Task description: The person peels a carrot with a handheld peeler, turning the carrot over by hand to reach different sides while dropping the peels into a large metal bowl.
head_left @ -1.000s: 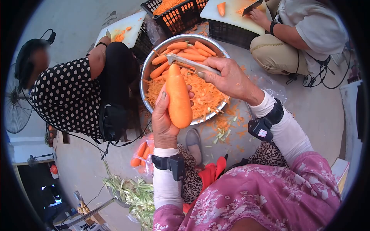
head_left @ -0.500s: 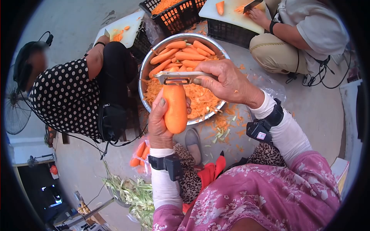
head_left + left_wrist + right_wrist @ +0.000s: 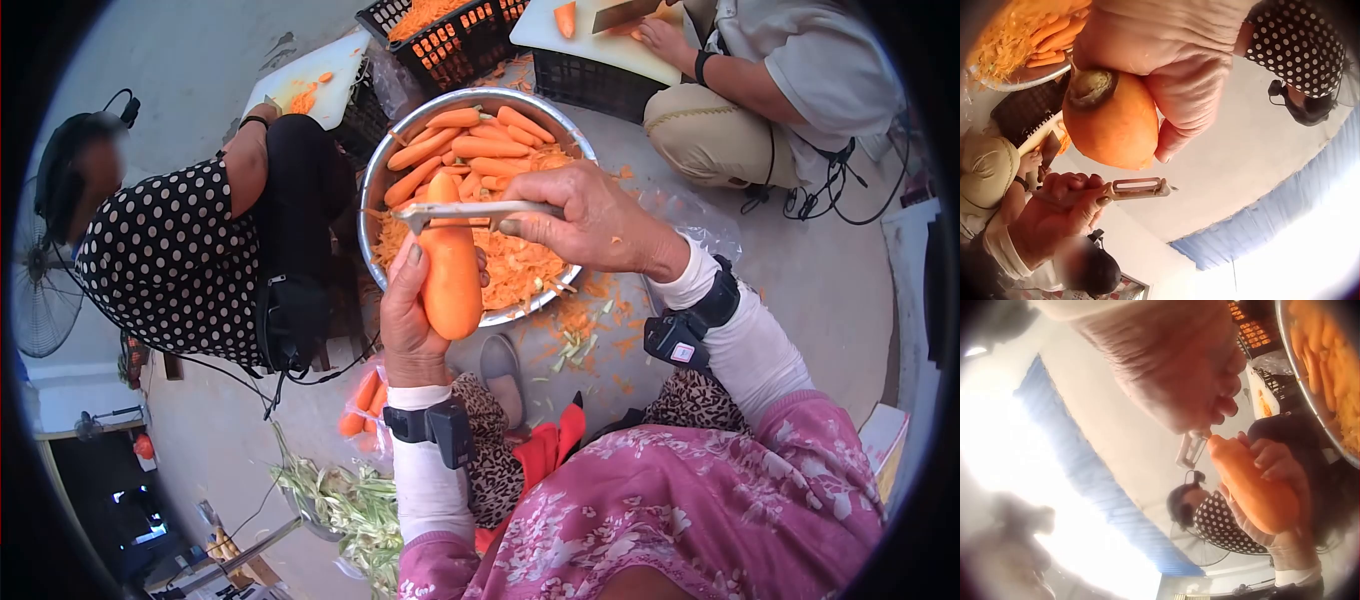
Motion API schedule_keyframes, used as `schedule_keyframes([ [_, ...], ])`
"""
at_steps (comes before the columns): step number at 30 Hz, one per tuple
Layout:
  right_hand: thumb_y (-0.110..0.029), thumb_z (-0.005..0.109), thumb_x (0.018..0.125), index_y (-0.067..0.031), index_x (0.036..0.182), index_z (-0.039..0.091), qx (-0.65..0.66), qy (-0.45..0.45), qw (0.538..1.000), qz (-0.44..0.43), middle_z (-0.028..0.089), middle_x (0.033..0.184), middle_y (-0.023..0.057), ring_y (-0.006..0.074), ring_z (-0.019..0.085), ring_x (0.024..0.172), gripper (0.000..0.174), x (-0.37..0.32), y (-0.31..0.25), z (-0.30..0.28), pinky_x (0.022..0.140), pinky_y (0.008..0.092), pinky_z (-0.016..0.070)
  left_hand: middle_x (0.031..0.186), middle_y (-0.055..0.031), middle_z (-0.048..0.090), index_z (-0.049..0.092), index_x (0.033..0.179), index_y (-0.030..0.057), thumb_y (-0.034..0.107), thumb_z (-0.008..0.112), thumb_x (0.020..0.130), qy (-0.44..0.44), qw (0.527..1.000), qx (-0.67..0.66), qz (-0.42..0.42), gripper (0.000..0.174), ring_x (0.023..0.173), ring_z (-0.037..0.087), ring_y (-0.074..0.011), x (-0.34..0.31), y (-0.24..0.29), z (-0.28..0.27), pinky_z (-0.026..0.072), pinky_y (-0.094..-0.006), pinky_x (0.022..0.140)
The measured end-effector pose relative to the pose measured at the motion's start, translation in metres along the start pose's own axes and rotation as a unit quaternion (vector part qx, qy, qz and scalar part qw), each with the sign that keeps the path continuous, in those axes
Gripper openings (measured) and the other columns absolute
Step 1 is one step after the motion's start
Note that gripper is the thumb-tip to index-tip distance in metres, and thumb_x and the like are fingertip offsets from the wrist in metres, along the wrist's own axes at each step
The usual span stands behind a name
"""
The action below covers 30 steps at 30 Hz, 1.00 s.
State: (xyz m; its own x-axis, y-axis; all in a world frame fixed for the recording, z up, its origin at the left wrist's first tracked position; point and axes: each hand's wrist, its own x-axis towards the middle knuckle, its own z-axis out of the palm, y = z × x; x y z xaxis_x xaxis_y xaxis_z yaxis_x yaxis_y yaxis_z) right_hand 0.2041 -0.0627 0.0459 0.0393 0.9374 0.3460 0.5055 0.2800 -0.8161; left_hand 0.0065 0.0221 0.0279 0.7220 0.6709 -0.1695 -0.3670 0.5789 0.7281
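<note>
My left hand [image 3: 410, 320] grips a thick peeled carrot [image 3: 452, 290], its narrow end pointing away from me over the bowl. In the left wrist view the carrot's stem end [image 3: 1093, 87] shows a brownish ring. With curled fingers and thumb, my right hand [image 3: 590, 220] holds a metal vegetable peeler [image 3: 470, 210], which crosses the upper part of the carrot in the head view. The peeler's slotted head [image 3: 1191, 450] stands close by the carrot's tip in the right wrist view. Below both hands sits a metal bowl [image 3: 368, 215] with whole carrots [image 3: 495, 147] and orange peelings [image 3: 520, 270].
A person in a polka-dot top [image 3: 170, 250] crouches at the left by a white cutting board [image 3: 340, 70]. Another person [image 3: 810, 80] cuts carrot with a knife [image 3: 625, 14] at the right. A black crate [image 3: 440, 55] stands behind the bowl; bagged carrots [image 3: 362, 400] lie near my left forearm.
The peeler came down from beyond the carrot's tip onto its upper part. My left hand and the carrot shifted slightly left. The knife at the right board changed its angle.
</note>
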Motion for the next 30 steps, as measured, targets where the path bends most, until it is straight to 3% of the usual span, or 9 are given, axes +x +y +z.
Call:
schedule_keyframes([
  [2, -0.016, 0.062, 0.085, -0.0006, 0.092, 0.061, -0.037, 0.042, 0.998, 0.023, 0.056, 0.069, 0.0137, 0.0240, 0.054, 0.061, 0.017, 0.001, 0.004, 0.000, 0.058, 0.0349, 0.0430, 0.094, -0.0191, 0.060, 0.039, 0.130, -0.0046, 0.034, 0.066, 0.083, 0.003, 1.000, 0.020, 0.006, 0.067, 0.082, 0.062, -0.0257, 0.001, 0.000, -0.002, 0.0532, -0.0337, 0.069],
  [5, -0.017, 0.061, 0.086, -0.0001, 0.089, 0.060, -0.131, 0.136, 0.981, 0.046, 0.055, 0.066, 0.0116, 0.0208, 0.053, 0.059, 0.017, 0.006, 0.023, -0.007, 0.057, 0.0346, 0.0425, 0.098, -0.0196, 0.059, 0.039, 0.131, -0.0042, 0.034, 0.065, 0.084, -0.099, 0.994, 0.052, -0.013, 0.066, 0.084, 0.062, -0.0259, 0.002, -0.001, -0.012, 0.0533, -0.0350, 0.070],
  [8, -0.020, 0.058, 0.090, 0.0002, 0.086, 0.059, -0.083, 0.210, 0.967, 0.120, 0.056, 0.065, 0.0059, 0.0101, 0.053, 0.062, 0.020, 0.008, 0.029, -0.020, 0.057, 0.0295, 0.0423, 0.102, -0.0188, 0.059, 0.041, 0.130, -0.0044, 0.033, 0.059, 0.088, -0.044, 0.998, -0.037, 0.009, 0.059, 0.085, 0.062, -0.0267, 0.000, -0.001, -0.010, 0.0527, -0.0369, 0.073],
  [11, -0.022, 0.061, 0.088, -0.0002, 0.086, 0.063, -0.022, 0.230, 0.967, 0.109, 0.056, 0.063, 0.0094, 0.0141, 0.050, 0.056, 0.022, 0.008, 0.037, -0.026, 0.055, 0.0310, 0.0430, 0.109, -0.0199, 0.058, 0.045, 0.127, -0.0009, 0.034, 0.045, 0.096, 0.013, 0.989, -0.144, 0.025, 0.047, 0.095, 0.058, -0.0290, 0.003, 0.009, -0.021, 0.0480, -0.0403, 0.083],
  [17, -0.021, 0.059, 0.090, 0.0006, 0.088, 0.061, -0.019, 0.195, 0.975, 0.104, 0.055, 0.065, 0.0028, 0.0094, 0.050, 0.061, 0.022, 0.008, 0.026, -0.021, 0.057, 0.0272, 0.0424, 0.111, -0.0171, 0.052, 0.040, 0.132, 0.0003, 0.042, 0.049, 0.094, 0.020, 0.985, -0.166, 0.051, 0.057, 0.095, 0.052, -0.0259, 0.003, 0.011, -0.029, 0.0468, -0.0375, 0.083],
  [21, -0.021, 0.059, 0.091, 0.0015, 0.086, 0.060, 0.014, 0.107, 0.993, 0.049, 0.051, 0.066, -0.0001, 0.0074, 0.047, 0.063, 0.023, 0.009, 0.012, -0.008, 0.058, 0.0260, 0.0407, 0.108, -0.0190, 0.058, 0.044, 0.128, -0.0007, 0.040, 0.053, 0.093, 0.027, 0.986, -0.165, 0.029, 0.055, 0.094, 0.059, -0.0294, 0.001, 0.001, -0.022, 0.0513, -0.0399, 0.078],
  [23, -0.021, 0.061, 0.090, 0.0013, 0.085, 0.060, 0.003, 0.102, 0.994, 0.048, 0.050, 0.065, 0.0003, 0.0076, 0.044, 0.063, 0.023, 0.008, 0.006, 0.000, 0.056, 0.0269, 0.0394, 0.103, -0.0195, 0.059, 0.044, 0.128, -0.0020, 0.040, 0.058, 0.090, 0.032, 0.996, -0.084, -0.005, 0.058, 0.091, 0.061, -0.0286, -0.003, 0.000, -0.014, 0.0527, -0.0386, 0.077],
  [26, -0.024, 0.063, 0.088, 0.0002, 0.094, 0.065, 0.049, 0.032, 0.996, 0.066, 0.057, 0.069, 0.0087, 0.0176, 0.054, 0.063, 0.025, 0.009, -0.001, 0.005, 0.060, 0.0309, 0.0427, 0.100, -0.0179, 0.060, 0.044, 0.128, -0.0027, 0.041, 0.063, 0.087, 0.000, 0.998, -0.057, -0.015, 0.063, 0.089, 0.061, -0.0265, -0.003, -0.005, -0.008, 0.0540, -0.0371, 0.075],
  [30, -0.023, 0.063, 0.087, 0.0010, 0.093, 0.065, 0.031, 0.036, 0.998, 0.048, 0.056, 0.069, 0.0100, 0.0196, 0.054, 0.063, 0.024, 0.009, 0.000, 0.008, 0.061, 0.0311, 0.0427, 0.103, -0.0136, 0.058, 0.041, 0.130, -0.0017, 0.042, 0.067, 0.083, -0.028, 0.999, -0.038, -0.023, 0.069, 0.089, 0.061, -0.0246, -0.003, -0.006, -0.005, 0.0544, -0.0360, 0.074],
])
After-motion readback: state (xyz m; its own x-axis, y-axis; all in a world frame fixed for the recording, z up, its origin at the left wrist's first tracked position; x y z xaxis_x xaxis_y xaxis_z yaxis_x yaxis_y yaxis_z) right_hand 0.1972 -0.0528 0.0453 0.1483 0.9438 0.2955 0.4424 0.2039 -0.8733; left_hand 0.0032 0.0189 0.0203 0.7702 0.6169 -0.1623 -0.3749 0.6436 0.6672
